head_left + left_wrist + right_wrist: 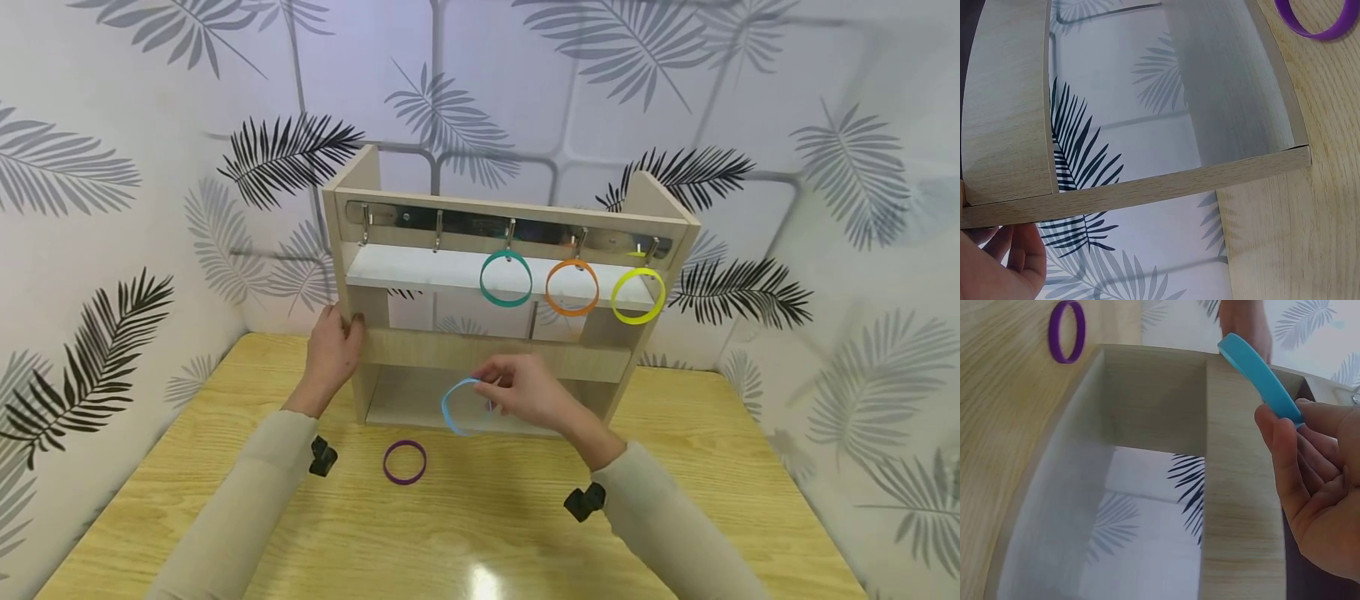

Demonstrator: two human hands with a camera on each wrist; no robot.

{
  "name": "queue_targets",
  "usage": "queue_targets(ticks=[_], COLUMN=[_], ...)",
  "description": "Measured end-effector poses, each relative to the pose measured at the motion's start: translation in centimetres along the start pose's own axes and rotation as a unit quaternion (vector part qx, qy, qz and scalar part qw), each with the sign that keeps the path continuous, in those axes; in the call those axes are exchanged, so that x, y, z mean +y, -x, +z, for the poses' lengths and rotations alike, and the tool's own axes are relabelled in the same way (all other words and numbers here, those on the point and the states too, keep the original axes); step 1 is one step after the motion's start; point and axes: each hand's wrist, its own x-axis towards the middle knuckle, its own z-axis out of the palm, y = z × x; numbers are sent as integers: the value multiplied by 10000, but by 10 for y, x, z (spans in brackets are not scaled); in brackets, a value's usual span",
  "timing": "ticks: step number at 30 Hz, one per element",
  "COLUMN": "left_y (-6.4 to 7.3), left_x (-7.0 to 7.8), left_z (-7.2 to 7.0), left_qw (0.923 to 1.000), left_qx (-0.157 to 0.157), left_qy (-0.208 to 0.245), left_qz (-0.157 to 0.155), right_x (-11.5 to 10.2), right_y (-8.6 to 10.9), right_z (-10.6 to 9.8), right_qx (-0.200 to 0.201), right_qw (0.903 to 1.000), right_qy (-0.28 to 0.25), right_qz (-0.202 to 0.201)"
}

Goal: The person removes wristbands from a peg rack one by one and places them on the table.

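Right grip (528,387) pinches blue band (1260,374), which sticks out to its left. Left grip (332,348) grasps side of rack (480,350). Purple band (1054,334) on bench (420,533).

Both sleeved arms (243,500) stretch forward, the left hand (333,348) gripping, the fingers (1287,456) of the right hand (528,392) pinching
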Motion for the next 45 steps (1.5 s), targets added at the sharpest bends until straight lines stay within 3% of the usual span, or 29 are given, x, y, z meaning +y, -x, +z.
queue_targets(ticks=[11, 45], left_y=[1, 0], left_x=[-1, 2], left_z=[0, -1], left_qw=[10000, 10000], left_qx=[34, 26], left_qy=[50, 21], left_qz=[28, -32], right_x=[17, 72], right_y=[1, -1], right_z=[9, 43], right_qx=[-216, -779], right_qw=[9995, 9931], right_qy=[106, -644], right_qz=[205, 601])
